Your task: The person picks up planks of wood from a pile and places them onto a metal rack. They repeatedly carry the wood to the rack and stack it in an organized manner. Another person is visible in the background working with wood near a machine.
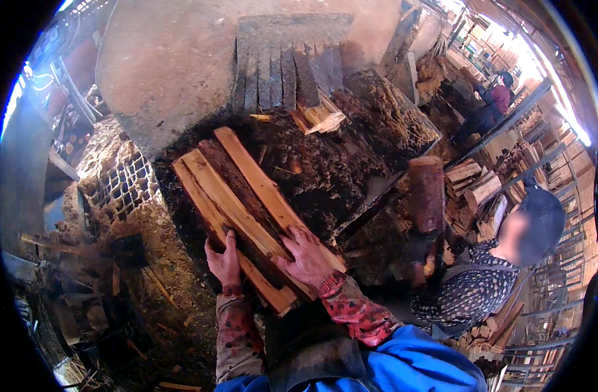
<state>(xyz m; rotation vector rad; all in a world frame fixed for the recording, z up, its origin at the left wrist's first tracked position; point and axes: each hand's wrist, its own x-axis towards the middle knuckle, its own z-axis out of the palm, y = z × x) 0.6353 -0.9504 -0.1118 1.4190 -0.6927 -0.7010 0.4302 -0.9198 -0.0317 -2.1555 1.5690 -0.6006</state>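
A bundle of long split firewood pieces point(240, 196), reddish with bark on some faces, lies slanted on a dark, debris-covered work surface point(325, 170). My left hand point(224, 261) grips the bundle's near end from the left side. My right hand point(307, 256) lies on top of the near end from the right, fingers spread over the sticks. Both forearms wear patterned red sleeves and come in from the lower edge.
A person in a dotted top point(482, 287) sits at right beside a round log point(427, 196). Grey slanted boards point(286, 65) stand behind the surface. A small pile of split pieces point(322, 117) lies farther back. A metal grid point(126, 183) is at left. Another person point(498, 98) works far right.
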